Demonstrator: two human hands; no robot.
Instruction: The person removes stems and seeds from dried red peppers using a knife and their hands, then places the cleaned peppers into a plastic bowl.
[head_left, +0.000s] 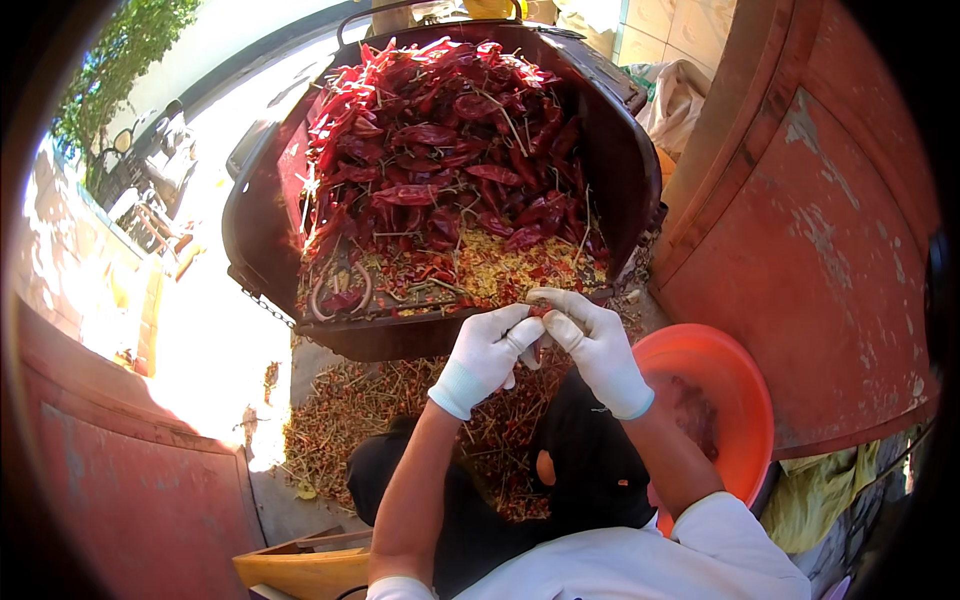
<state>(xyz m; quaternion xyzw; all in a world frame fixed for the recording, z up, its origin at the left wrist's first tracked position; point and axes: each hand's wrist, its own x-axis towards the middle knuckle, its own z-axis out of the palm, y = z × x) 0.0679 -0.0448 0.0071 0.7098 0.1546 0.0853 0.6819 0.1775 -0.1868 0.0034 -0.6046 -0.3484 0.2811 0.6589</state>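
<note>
My left hand (486, 352) and my right hand (602, 348), both in white gloves with pale blue cuffs, meet at the front edge of a dark metal cart bed (400, 340). Pinched between their fingertips is a small dried red chili pepper (539, 311), mostly covered by the gloves. Just beyond, a large heap of dried red chili peppers (430, 150) fills the cart bed. Yellow seeds (515, 268) and broken bits lie along its near side. A curved, pale loop-shaped piece (318, 298) rests near the front left corner of the bed.
To the right of my knees stands an orange-red plastic basin (752, 400) with some dark red contents. Stems and scraps (340, 415) litter the ground under the cart. Red doors (800, 260) flank both sides. A wooden stool or frame (305, 568) is at lower left.
</note>
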